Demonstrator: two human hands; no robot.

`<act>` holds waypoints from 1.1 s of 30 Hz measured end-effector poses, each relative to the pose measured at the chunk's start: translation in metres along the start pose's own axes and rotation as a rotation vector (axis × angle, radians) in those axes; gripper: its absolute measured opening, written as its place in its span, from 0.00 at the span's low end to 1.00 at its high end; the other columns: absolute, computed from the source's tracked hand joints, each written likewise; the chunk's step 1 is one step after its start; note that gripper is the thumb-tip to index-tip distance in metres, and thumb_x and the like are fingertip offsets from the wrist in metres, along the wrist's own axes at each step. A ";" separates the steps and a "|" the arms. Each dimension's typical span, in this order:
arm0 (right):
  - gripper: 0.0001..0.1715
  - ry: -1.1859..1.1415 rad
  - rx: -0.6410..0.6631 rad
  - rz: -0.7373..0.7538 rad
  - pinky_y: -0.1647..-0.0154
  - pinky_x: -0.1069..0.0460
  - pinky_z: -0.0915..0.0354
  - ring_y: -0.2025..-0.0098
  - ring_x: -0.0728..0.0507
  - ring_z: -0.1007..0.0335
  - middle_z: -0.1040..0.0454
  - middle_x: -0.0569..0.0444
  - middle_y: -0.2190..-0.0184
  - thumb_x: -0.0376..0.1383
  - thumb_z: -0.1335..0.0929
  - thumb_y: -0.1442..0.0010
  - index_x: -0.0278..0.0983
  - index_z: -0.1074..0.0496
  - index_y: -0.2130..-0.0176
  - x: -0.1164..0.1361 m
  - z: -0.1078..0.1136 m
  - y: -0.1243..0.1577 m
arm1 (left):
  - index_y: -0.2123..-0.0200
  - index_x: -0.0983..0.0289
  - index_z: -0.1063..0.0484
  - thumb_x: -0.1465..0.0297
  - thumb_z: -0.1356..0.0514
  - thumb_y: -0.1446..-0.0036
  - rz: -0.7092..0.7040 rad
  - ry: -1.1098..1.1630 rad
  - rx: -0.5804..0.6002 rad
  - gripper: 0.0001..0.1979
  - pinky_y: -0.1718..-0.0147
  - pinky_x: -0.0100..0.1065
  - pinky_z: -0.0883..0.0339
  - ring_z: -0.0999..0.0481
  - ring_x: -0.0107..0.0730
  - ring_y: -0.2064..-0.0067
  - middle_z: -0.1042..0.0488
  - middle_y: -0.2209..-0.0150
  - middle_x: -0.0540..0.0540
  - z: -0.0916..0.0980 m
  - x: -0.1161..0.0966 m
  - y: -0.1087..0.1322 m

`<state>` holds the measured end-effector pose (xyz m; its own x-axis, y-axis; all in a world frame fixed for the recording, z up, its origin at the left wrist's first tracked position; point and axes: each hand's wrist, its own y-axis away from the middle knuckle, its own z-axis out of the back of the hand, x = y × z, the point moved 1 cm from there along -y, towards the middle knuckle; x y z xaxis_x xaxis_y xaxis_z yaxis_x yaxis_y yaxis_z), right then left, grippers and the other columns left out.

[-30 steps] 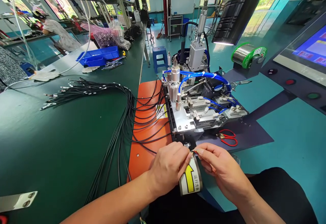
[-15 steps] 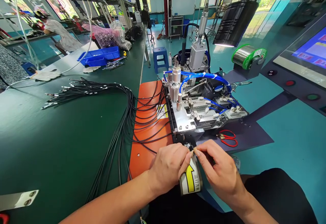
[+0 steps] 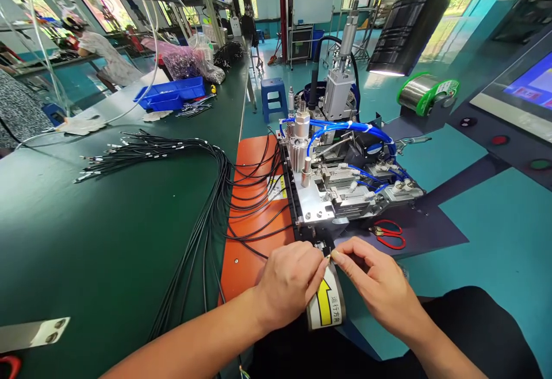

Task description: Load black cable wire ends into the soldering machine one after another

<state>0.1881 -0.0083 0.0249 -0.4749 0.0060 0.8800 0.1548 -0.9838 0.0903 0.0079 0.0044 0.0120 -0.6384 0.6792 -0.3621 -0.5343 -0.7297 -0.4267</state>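
Observation:
My left hand [image 3: 295,281] is closed in a pinch at the near end of the machine, beside the metal cylinder [image 3: 326,304] with a yellow arrow label. My right hand [image 3: 377,281] is closed too, thumb and forefinger pinched against the left fingertips. Whatever they hold between them is tiny and mostly hidden. Above the fingertips stands the bench machine [image 3: 314,201], with metal cylinders and blue air tubes. Several black cables [image 3: 254,198] run into its left side across an orange plate [image 3: 241,270]. The bundle's far ends [image 3: 116,157] lie on the green table.
Red-handled scissors [image 3: 390,235] lie on the dark shelf right of the machine. A green solder wire spool [image 3: 426,92], a black lamp [image 3: 407,34] and a control panel [image 3: 500,137] stand farther right. On the table [image 3: 107,264] is a blue tray [image 3: 172,94]. Another person [image 3: 106,51] sits far left.
The view has shifted slightly. Both hands stay together at the same spot; the right fingers have turned a little and its back lies flatter.

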 end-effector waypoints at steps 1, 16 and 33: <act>0.16 -0.004 0.004 -0.003 0.63 0.52 0.37 0.64 0.45 0.30 0.26 0.56 0.67 0.45 0.38 0.31 0.41 0.28 0.66 0.000 0.000 -0.001 | 0.73 0.64 0.35 0.69 0.50 0.32 -0.001 -0.007 -0.002 0.16 0.75 0.33 0.45 0.38 0.29 0.74 0.35 0.75 0.51 0.000 0.000 0.000; 0.18 -0.302 0.034 -0.148 0.73 0.55 0.43 0.71 0.49 0.39 0.32 0.58 0.72 0.49 0.33 0.35 0.37 0.28 0.66 -0.018 -0.008 -0.018 | 0.62 0.65 0.27 0.70 0.47 0.33 0.157 0.112 0.012 0.09 0.67 0.34 0.36 0.32 0.33 0.67 0.31 0.69 0.54 -0.001 0.006 0.004; 0.18 -0.231 0.007 -0.150 0.67 0.53 0.40 0.68 0.47 0.40 0.33 0.58 0.71 0.49 0.36 0.34 0.38 0.30 0.65 -0.029 -0.019 -0.026 | 0.54 0.63 0.26 0.77 0.48 0.35 0.227 0.216 0.029 0.13 0.62 0.37 0.33 0.32 0.37 0.60 0.30 0.63 0.57 -0.001 0.014 0.009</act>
<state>0.1808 0.0133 -0.0117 -0.2825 0.1929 0.9397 0.1045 -0.9675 0.2301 -0.0051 0.0076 0.0028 -0.6121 0.4976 -0.6145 -0.4094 -0.8643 -0.2921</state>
